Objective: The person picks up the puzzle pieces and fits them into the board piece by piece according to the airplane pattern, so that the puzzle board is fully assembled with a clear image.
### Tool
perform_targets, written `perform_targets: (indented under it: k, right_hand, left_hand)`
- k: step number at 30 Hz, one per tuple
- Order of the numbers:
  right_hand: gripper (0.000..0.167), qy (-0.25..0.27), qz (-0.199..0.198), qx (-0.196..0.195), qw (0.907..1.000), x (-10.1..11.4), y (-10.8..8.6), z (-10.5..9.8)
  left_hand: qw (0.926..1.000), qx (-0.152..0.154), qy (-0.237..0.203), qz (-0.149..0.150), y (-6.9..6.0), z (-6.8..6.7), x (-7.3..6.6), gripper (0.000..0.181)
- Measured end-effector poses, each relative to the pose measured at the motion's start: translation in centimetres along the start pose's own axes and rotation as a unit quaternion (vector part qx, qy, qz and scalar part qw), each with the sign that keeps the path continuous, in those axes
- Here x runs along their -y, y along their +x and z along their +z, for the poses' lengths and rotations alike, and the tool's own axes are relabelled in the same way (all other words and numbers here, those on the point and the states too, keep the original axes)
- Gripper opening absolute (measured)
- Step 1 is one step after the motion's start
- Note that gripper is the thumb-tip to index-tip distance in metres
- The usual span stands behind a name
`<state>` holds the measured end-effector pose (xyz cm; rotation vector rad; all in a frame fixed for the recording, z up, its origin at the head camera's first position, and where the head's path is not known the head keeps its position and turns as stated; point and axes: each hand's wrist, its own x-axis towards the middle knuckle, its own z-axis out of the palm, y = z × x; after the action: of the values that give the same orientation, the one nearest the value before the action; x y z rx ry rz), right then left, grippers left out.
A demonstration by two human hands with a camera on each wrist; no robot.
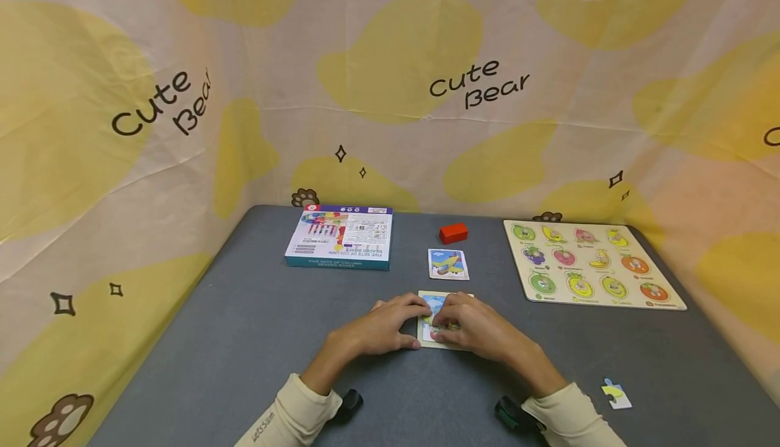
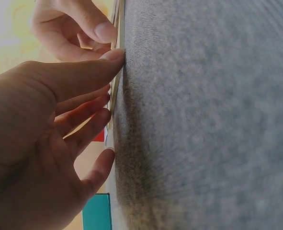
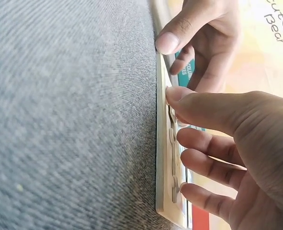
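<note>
A small jigsaw board with a pale rim and a colourful picture lies flat on the grey table. At its left side my left hand rests thumb and fingertips on the edge, the fingers loosely spread. My right hand is over the picture; its thumb and index finger pinch a puzzle piece low on the board, largely hidden by the fingers. The other right fingertips touch or hover just over the pieces, which sit slightly raised in the right wrist view. A picture card with a yellow aeroplane lies just beyond the board.
One loose puzzle piece lies at the front right. Behind the hands are a boxed bead set, a red block and a wooden fruit board. A printed cloth hangs round the table's back and sides.
</note>
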<state>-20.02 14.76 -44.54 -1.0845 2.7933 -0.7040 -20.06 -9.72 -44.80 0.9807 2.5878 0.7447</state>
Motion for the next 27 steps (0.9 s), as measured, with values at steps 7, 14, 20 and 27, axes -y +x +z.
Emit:
perform_targets:
  k: [7, 14, 20, 27]
  right_hand:
    - [0.013, 0.010, -0.010, -0.001, 0.9999, 0.2, -0.1, 0.1]
    - [0.012, 0.016, -0.008, -0.005, 0.9998, 0.3, -0.1, 0.2]
    - [0.010, 0.037, 0.006, 0.005, 0.9993, 0.2, 0.0, 0.1]
    - [0.013, 0.049, 0.021, -0.001, 0.9986, -0.1, 0.1, 0.3]
  left_hand:
    - [1.0000, 0.000, 0.001, 0.002, -0.1, -0.1, -0.1, 0.056]
    - [0.9999, -0.006, -0.010, 0.008, 0.1, 0.1, 0.3, 0.055]
    - [0.9986, -0.037, -0.020, 0.032, 1.3, 2.2, 3.2, 0.050]
    - [0.9993, -0.034, -0.014, -0.003, 0.6, 0.4, 0.0, 0.037]
